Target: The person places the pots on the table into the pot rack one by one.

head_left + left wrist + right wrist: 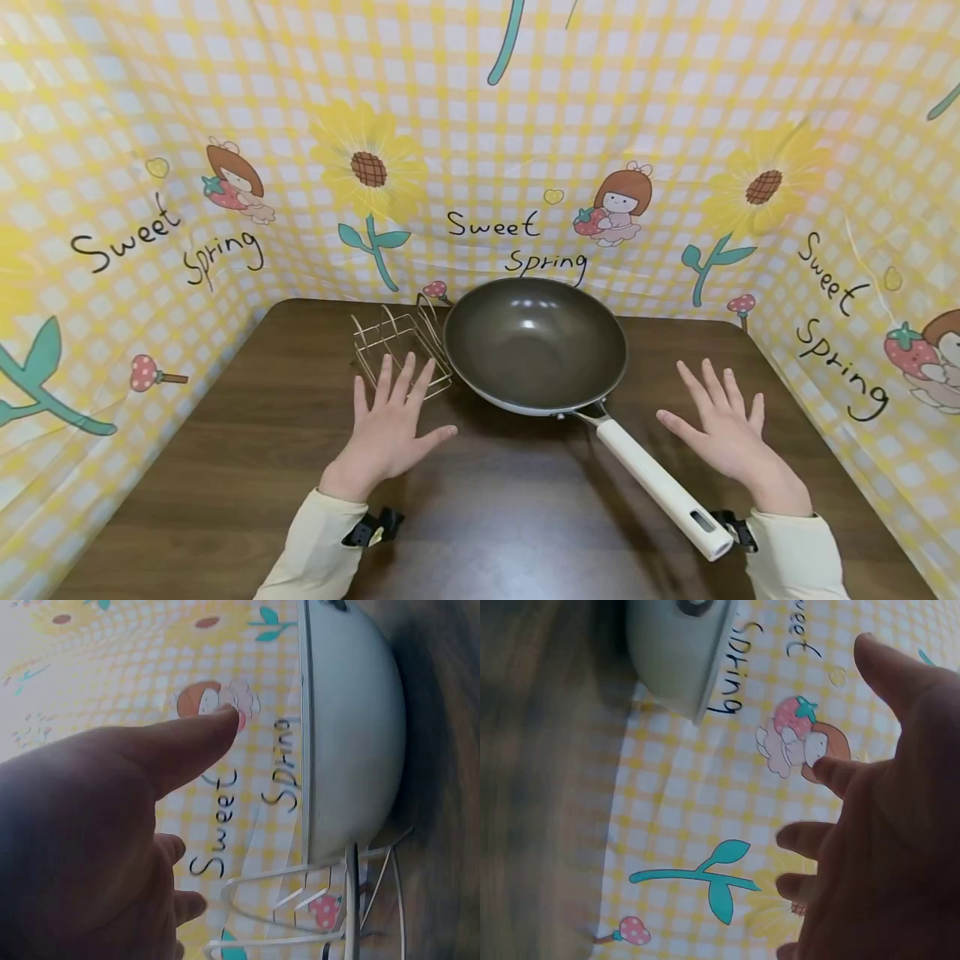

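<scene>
Work here looks to me either not yet begun or wholly finished, since nothing is halfway through a move: I grip nothing. My hands are well apart, fingers spread and roughly straight, the left hand (386, 429) in front of a pale gold wire rack (352, 900) and the right hand (727, 433) out beyond a long white handle (663, 487). That handle belongs to a deep round pan (534, 346), dark brown-grey inside and pale outside, which stands upright toward the back of the dark brown wooden counter (510, 508), just beside the rack and to the right of it. The pan is bare inside and sits next to the rack rather than in it, and its handle slants back toward my right sleeve (791, 554) with no fingers round it. If pan and rack are meant to come together, I judge that the grasp, the lift and the placing are all left. My spread fingers overlap the rack in the head view, so I can't quite tell whether they touch its wires.
</scene>
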Available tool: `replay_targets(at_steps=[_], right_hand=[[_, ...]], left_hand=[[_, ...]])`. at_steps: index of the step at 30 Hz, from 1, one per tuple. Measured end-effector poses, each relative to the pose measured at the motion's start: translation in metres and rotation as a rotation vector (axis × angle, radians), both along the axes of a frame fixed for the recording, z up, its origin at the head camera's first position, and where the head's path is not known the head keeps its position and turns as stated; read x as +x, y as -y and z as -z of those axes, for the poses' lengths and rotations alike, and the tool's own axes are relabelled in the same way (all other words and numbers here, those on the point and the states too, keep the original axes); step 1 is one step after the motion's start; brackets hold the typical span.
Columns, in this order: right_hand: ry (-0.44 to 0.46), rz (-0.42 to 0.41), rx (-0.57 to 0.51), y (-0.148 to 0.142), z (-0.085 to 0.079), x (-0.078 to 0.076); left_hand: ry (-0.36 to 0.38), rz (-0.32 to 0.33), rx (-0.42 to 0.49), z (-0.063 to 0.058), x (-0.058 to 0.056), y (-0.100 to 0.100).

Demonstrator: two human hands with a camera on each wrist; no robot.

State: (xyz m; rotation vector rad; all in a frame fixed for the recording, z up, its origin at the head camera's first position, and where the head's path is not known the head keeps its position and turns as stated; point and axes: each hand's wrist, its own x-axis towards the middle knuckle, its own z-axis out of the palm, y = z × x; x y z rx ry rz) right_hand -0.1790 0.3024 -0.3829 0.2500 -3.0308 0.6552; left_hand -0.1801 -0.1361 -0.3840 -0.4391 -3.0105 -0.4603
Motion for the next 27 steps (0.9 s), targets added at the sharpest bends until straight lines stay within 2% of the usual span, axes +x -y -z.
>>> replay_targets(at_steps=[4, 10, 16, 22, 25, 27], right_hand=[[0.065, -0.062, -0.034, -0.008, -0.001, 0.003], [0.248, -0.184, -0.202, -0.013, -0.002, 0.007], [0.465, -0.294, -0.286, -0.013, -0.003, 0.009], [0.586, -0.359, -0.316, -0.013, 0.0, 0.013], [0.635, -0.393, -0.352, -0.017, 0.006, 0.013], [0.687, -0.455, -0.447, -0.022, 0.015, 0.011]], left_hand=[[0.047, 0.097, 0.036, 0.001, 0.003, -0.008], [0.136, 0.252, 0.126, 0.006, 0.006, -0.026], [0.272, 0.329, 0.245, 0.013, 0.006, -0.04], [0.463, 0.386, 0.338, 0.02, 0.002, -0.049], [0.567, 0.404, 0.436, 0.028, -0.005, -0.055], [0.639, 0.417, 0.525, 0.035, -0.009, -0.06]])
